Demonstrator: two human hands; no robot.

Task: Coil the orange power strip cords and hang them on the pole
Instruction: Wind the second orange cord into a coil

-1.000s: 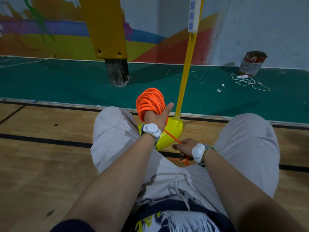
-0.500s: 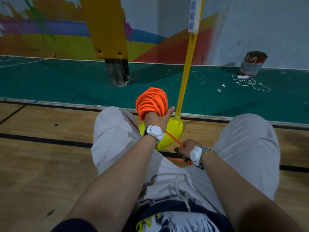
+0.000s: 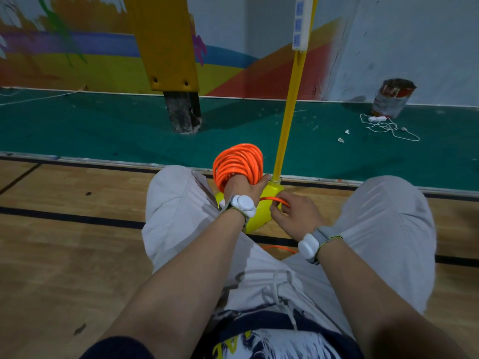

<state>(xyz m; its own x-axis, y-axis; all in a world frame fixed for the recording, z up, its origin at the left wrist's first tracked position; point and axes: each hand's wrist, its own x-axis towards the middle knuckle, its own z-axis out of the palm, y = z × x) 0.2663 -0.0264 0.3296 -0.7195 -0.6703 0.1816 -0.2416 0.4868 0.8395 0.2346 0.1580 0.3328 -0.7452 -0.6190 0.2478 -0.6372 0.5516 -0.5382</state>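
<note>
A thick coil of orange cord point(image 3: 237, 163) stands upright just left of the yellow pole point(image 3: 290, 99). My left hand point(image 3: 241, 187) grips the coil at its bottom, thumb stretched toward the pole's yellow base point(image 3: 261, 213). A loose strand of the orange cord point(image 3: 274, 199) runs from the coil to my right hand point(image 3: 295, 216), whose fingers pinch it over the base. More slack orange cord point(image 3: 278, 248) lies on the floor between my knees. A white power strip point(image 3: 300, 24) hangs high on the pole.
I sit on the wooden floor with my knees on both sides of the base. Beyond lies green flooring with a padded yellow post point(image 3: 168, 47), a paint can point(image 3: 392, 98) and a tangled white cable point(image 3: 386, 125) at the right.
My right hand has risen from the floor up to the base, bringing the loose strand toward the coil. The left hand and coil have stayed almost still.
</note>
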